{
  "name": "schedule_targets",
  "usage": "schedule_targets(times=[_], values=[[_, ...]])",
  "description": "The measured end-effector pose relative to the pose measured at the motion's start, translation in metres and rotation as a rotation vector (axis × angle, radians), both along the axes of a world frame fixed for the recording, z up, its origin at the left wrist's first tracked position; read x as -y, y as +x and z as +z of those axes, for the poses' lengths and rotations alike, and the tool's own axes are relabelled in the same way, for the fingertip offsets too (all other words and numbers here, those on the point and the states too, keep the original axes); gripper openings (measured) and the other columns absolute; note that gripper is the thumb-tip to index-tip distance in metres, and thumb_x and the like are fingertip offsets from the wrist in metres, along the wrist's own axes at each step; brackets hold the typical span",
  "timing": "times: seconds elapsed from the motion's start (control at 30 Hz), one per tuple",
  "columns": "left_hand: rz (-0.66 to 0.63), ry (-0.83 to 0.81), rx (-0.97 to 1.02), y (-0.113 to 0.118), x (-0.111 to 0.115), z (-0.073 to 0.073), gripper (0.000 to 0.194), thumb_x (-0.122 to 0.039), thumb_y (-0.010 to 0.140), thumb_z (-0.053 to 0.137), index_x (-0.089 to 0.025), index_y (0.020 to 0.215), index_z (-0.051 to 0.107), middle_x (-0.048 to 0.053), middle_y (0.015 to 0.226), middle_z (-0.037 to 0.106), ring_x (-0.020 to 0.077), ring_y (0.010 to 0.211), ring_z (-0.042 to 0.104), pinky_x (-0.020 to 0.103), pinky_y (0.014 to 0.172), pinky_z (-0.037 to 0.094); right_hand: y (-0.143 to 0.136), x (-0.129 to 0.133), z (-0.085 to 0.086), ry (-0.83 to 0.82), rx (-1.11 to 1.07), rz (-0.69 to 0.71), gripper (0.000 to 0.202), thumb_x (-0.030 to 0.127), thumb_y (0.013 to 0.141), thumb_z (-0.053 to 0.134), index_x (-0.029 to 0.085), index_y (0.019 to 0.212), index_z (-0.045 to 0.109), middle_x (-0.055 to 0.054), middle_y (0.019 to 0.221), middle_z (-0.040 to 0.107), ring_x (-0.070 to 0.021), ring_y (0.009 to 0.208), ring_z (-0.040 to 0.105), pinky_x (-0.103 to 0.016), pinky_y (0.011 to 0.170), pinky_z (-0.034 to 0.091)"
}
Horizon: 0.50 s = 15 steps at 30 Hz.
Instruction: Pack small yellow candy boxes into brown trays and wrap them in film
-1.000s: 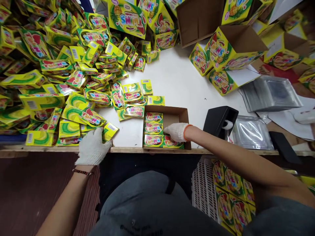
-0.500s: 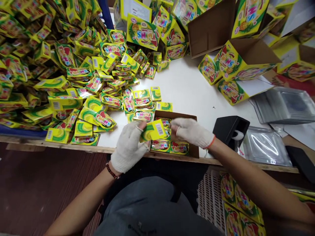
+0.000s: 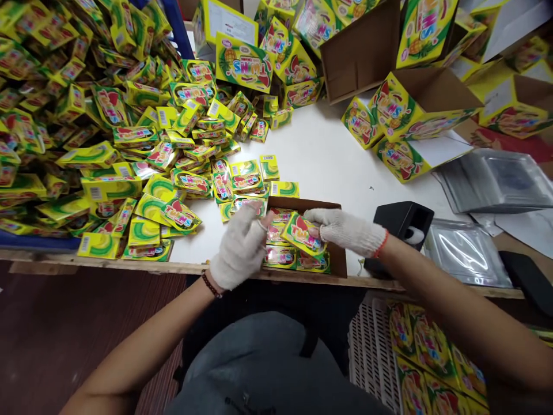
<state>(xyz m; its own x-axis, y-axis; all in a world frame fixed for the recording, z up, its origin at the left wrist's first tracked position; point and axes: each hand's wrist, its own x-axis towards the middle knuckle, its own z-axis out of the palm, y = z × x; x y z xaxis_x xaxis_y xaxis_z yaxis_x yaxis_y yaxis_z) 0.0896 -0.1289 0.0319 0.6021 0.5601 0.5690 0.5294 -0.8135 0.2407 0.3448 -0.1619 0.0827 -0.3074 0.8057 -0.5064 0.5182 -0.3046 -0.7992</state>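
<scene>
A small yellow-green "TWINS" packet [image 3: 305, 235], printed side up and tilted, is in my right hand [image 3: 348, 230], gripped at its right end by the fingers and thumb. It is over an open cardboard box [image 3: 337, 259], where several similar packets lie in rows. My left hand [image 3: 239, 245], in a white glove with bare fingertips, is at the box's left side; it holds nothing I can see, and its thumb stands apart from slightly blurred fingers. Just beyond it, a small group of loose packets [image 3: 246, 176] rests on the white table.
A large heap of packets [image 3: 86, 115] fills the left side. Open printed cartons [image 3: 425, 109] stand at the back right. A black tape dispenser [image 3: 401, 225], clear plastic trays [image 3: 466, 253] and a black phone-like object [image 3: 527, 282] are on the right. Below sits a white crate [image 3: 367, 340] beside packed boxes.
The packet has passed from my left hand to my right and now shows its printed face. My left hand has moved slightly right, without the packet.
</scene>
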Motion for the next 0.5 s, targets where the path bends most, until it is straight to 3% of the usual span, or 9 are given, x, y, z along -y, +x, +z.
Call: schedule_targets(times=[0.1,0.2,0.33,0.5], values=[[0.201,-0.177,-0.213,-0.009,-0.034,-0.009,0.054,-0.020,0.085,0.060,-0.018,0.137,0.050,0.019,0.144,0.048,0.0363,0.136,0.045,0.054,0.110,0.043,0.007,-0.018,0.010,0.092,0.584,0.205,0.024,0.018,0.088,0.055,0.015,0.108,0.068,-0.014,0.102,0.072,-0.0259,0.093,0.068,-0.034,0.079,0.053],[0.248,-0.263,-0.440,-0.011,-0.063,-0.016,0.050,-0.027,0.080,0.063,-0.013,0.129,0.059,0.021,0.141,0.052,0.0411,0.133,0.045,0.056,0.108,0.040,-0.007,-0.032,0.009,0.073,0.988,0.458,0.035,0.016,0.089,0.053,0.013,0.120,0.068,-0.020,0.118,0.071,-0.0336,0.106,0.069,-0.041,0.085,0.053],[0.285,-0.300,-0.510,-0.015,-0.075,-0.021,0.041,-0.026,0.082,0.060,-0.016,0.121,0.063,0.017,0.125,0.062,0.0365,0.116,0.056,0.050,0.096,0.045,-0.022,-0.042,-0.005,-0.040,1.063,0.583,0.040,0.020,0.085,0.063,0.009,0.123,0.070,-0.023,0.121,0.070,-0.0348,0.109,0.069,-0.040,0.085,0.056],[0.339,-0.405,-0.162,-0.029,-0.061,-0.021,0.045,-0.035,0.081,0.067,-0.016,0.122,0.061,0.015,0.112,0.064,0.0320,0.108,0.060,0.044,0.092,0.051,-0.017,-0.046,-0.012,-0.054,1.039,0.624,0.037,0.015,0.085,0.062,0.008,0.121,0.072,-0.024,0.123,0.070,-0.0351,0.113,0.068,-0.041,0.088,0.056]])
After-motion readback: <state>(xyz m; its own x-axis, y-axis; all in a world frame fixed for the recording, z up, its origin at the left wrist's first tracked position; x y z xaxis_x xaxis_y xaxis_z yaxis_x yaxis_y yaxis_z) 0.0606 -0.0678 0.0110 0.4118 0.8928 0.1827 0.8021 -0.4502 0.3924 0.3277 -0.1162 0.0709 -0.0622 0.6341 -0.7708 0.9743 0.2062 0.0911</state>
